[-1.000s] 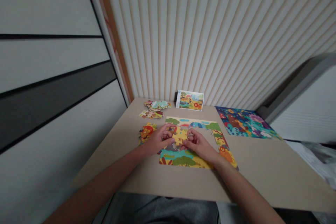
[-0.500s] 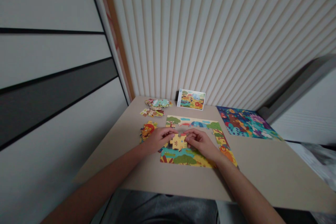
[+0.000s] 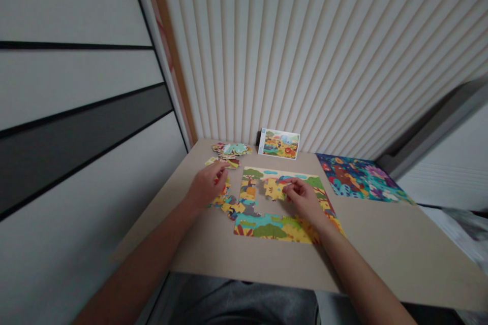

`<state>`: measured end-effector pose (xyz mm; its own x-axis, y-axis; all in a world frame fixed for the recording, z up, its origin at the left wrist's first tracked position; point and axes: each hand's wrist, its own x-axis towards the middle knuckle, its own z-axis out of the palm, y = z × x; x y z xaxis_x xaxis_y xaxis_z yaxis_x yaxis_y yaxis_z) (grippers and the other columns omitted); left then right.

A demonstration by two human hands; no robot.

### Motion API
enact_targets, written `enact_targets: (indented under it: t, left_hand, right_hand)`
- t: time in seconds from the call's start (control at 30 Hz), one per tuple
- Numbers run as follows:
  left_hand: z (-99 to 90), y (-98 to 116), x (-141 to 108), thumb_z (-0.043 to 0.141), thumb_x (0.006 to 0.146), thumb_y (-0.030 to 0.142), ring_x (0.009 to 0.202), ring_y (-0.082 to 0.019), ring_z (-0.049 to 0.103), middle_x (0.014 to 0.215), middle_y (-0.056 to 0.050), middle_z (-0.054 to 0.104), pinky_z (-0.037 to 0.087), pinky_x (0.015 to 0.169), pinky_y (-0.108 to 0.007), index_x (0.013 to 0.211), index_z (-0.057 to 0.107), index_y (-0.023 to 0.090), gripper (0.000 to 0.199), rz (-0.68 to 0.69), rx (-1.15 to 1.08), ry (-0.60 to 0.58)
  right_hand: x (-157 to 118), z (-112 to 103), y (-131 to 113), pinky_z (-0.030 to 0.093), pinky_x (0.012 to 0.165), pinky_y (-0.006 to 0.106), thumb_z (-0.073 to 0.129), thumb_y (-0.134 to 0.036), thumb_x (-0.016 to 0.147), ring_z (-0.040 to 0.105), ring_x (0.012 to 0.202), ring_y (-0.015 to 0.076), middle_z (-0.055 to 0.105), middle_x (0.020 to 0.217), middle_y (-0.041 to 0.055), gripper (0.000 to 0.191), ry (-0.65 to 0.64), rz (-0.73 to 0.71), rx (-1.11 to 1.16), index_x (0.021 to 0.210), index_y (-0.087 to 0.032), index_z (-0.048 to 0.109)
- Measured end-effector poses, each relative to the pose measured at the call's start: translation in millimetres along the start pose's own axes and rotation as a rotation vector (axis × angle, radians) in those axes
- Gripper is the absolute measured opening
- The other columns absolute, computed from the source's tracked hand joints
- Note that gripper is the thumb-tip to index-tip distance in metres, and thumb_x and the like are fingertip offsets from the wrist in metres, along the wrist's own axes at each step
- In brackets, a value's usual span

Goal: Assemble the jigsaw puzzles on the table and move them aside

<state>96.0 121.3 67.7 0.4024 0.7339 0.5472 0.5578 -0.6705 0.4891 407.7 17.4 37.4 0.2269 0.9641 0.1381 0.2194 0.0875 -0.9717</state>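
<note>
My right hand (image 3: 303,198) pinches a yellow jigsaw puzzle piece (image 3: 273,189) with small leaf marks by its right edge. It hangs over the gap in the middle of a partly joined animal puzzle (image 3: 270,232). At the puzzle's left, my left hand (image 3: 208,183) hovers over loose puzzle pieces (image 3: 232,208), thumb and forefinger a little apart with no piece visible in them. Part of those pieces is hidden under this hand. Just beyond its fingertips lie more loose pieces (image 3: 233,163).
A heap of puzzle pieces (image 3: 232,150) lies at the back left of the table (image 3: 213,259). Behind the puzzle stands a picture card (image 3: 280,143) showing the animal scene. A dark blue sea-themed puzzle (image 3: 358,177) lies at the right, near a pleated screen (image 3: 267,51).
My left hand has let go of the yellow piece and moved left and away from me over the loose pieces. My right hand has carried the piece slightly right and farther back.
</note>
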Motion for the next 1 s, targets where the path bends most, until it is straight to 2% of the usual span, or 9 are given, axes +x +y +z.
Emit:
enact_targets:
  t: [0.07,0.17,0.27,0.33,0.43,0.5,0.7,1.0]
  left_hand:
    - [-9.6,-16,3,0.046,0.098,0.032,0.089,-0.02,0.066,0.109,-0.008,0.073,0.048,0.091,-0.032,0.117,0.068,0.018,0.033,-0.048,0.07,0.038]
    - [-18.0,-39,5,0.048,0.095,0.036,0.089,-0.022,0.064,0.101,-0.008,0.073,0.048,0.087,-0.033,0.108,0.071,0.017,0.033,-0.118,0.16,0.011]
    - [-21.4,-56,4,0.055,0.091,0.044,0.087,-0.025,0.064,0.096,-0.009,0.073,0.048,0.082,-0.034,0.104,0.074,0.018,0.035,-0.16,0.138,-0.11]
    - [-22.4,-62,1,0.061,0.086,0.052,0.089,-0.026,0.065,0.101,-0.009,0.073,0.048,0.081,-0.035,0.104,0.075,0.019,0.04,-0.181,0.089,-0.207]
    - [-22.1,-65,-4,0.069,0.079,0.061,0.097,-0.027,0.065,0.11,-0.009,0.073,0.048,0.084,-0.034,0.109,0.075,0.021,0.051,-0.182,0.061,-0.34]
    - [-20.7,-64,-6,0.072,0.076,0.062,0.099,-0.027,0.065,0.11,-0.008,0.073,0.048,0.085,-0.034,0.11,0.074,0.021,0.053,-0.168,0.061,-0.388]
    - [-18.1,-58,-4,0.072,0.076,0.056,0.094,-0.026,0.064,0.105,-0.008,0.072,0.048,0.083,-0.034,0.107,0.073,0.019,0.049,-0.221,0.062,-0.425]
    - [-17.9,-57,-4,0.072,0.075,0.052,0.082,-0.023,0.062,0.095,-0.006,0.069,0.047,0.071,-0.032,0.1,0.072,0.019,0.042,-0.274,0.027,-0.442]
  right_hand:
    - [1,-4,0,0.043,0.057,0.027,0.072,-0.039,0.08,0.054,0.056,0.0137,0.06,0.064,-0.0033,0.03,0.005,0.024,-0.01,0.1,-0.018,0.063]
    - [-4,-4,-7,0.039,0.052,0.025,0.072,-0.04,0.081,0.052,0.052,0.0121,0.06,0.063,-0.0038,0.031,-0.132,0.058,0.03,0.102,-0.019,0.063]
    - [-15,2,-19,0.035,0.049,0.023,0.072,-0.043,0.083,0.051,0.051,0.011,0.06,0.064,-0.0037,0.032,-0.36,0.115,0.08,0.102,-0.019,0.064]
    - [-22,7,-26,0.035,0.051,0.023,0.075,-0.044,0.082,0.053,0.053,0.0108,0.062,0.066,-0.0029,0.032,-0.483,0.141,0.076,0.1,-0.019,0.066]
    - [-29,11,-32,0.037,0.053,0.023,0.077,-0.045,0.082,0.055,0.056,0.0113,0.063,0.068,-0.002,0.033,-0.61,0.172,0.065,0.098,-0.018,0.067]
    - [-30,11,-33,0.039,0.055,0.023,0.077,-0.046,0.082,0.056,0.057,0.0117,0.064,0.068,-0.0017,0.034,-0.664,0.196,0.076,0.099,-0.018,0.067]
    - [-29,10,-28,0.041,0.057,0.024,0.078,-0.048,0.082,0.057,0.059,0.0123,0.063,0.07,-0.0015,0.037,-0.714,0.219,0.067,0.1,-0.018,0.067]
    - [-29,11,-26,0.036,0.061,0.025,0.076,-0.048,0.084,0.048,0.066,0.0118,0.055,0.073,-0.0023,0.037,-0.692,0.105,-0.026,0.101,-0.017,0.07]
